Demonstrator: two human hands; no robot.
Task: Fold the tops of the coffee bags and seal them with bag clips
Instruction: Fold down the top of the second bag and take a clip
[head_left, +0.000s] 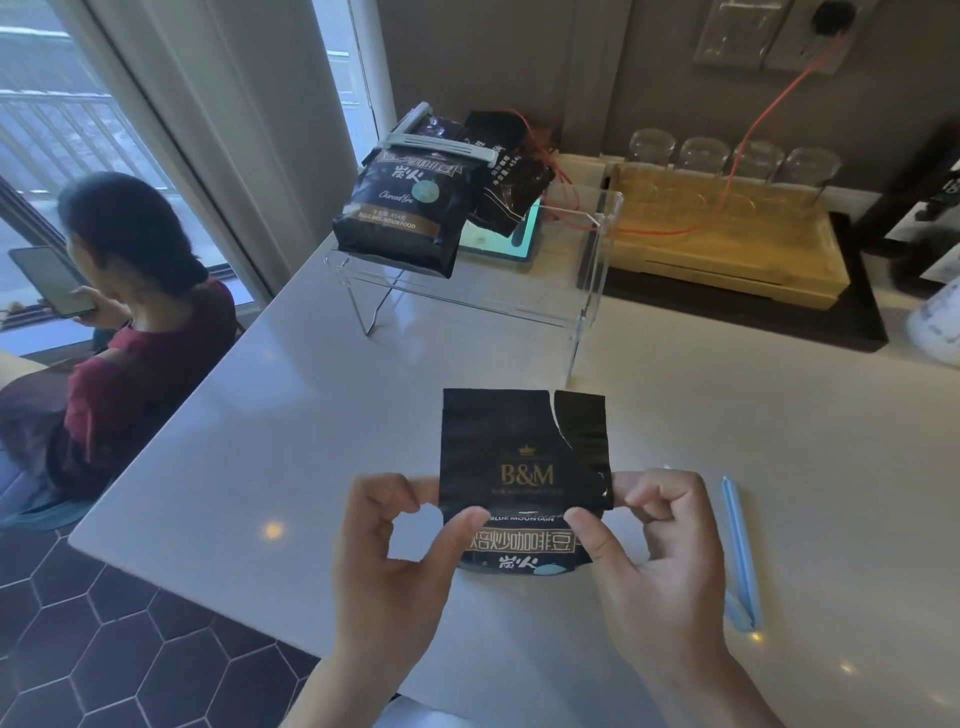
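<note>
In the lower middle of the frame a black coffee bag (522, 467) stands on the white bench (260, 415), its flat top upright and not yet folded; a tear runs down from the top edge near its right corner. The left hand (395, 551) pinches the bag's left edge between thumb and fingers, and the right hand (649, 551) pinches the right edge the same way, both just below the flat top section. This looks like the start of the fold on this bag.

A light blue bag clip (740, 551) lies on the bench just right of the right hand, unused, so sealing this bag is still to come.

In the upper middle, on a clear stand (597, 249), another coffee bag (400, 208) already carries a grey clip (441, 143) across its folded top, so it looks finished. Further dark bags (511, 171) lean behind it; whether they are clipped I cannot tell.
</note>
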